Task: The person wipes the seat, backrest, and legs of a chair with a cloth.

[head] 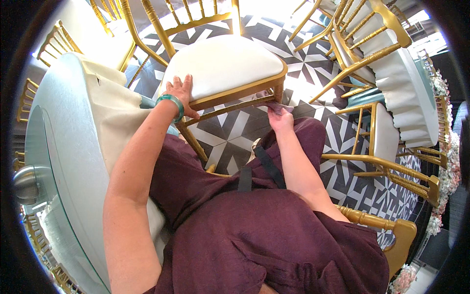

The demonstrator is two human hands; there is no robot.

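Note:
A gold chair (224,66) with a white padded seat stands in front of me. My left hand (180,96), with a green bangle (172,104) at the wrist, rests on the near left corner of that seat. Its fingers are spread on the pad, and the thumb lies over the front frame. My right hand (281,118) pinches a greyish-purple cloth (273,106) at the right end of the chair's front stretcher (235,109), beside the front leg (278,90). Part of the cloth is tucked behind the wood, and my fingertips are partly hidden by it.
At my left is a round table (69,121) with a pale cover and a glass disc (55,205) on top. Gold chairs (382,136) crowd the right side around another draped table (415,99). The floor (227,141) has black-and-white patterned tiles. A chair back (400,235) rises behind me.

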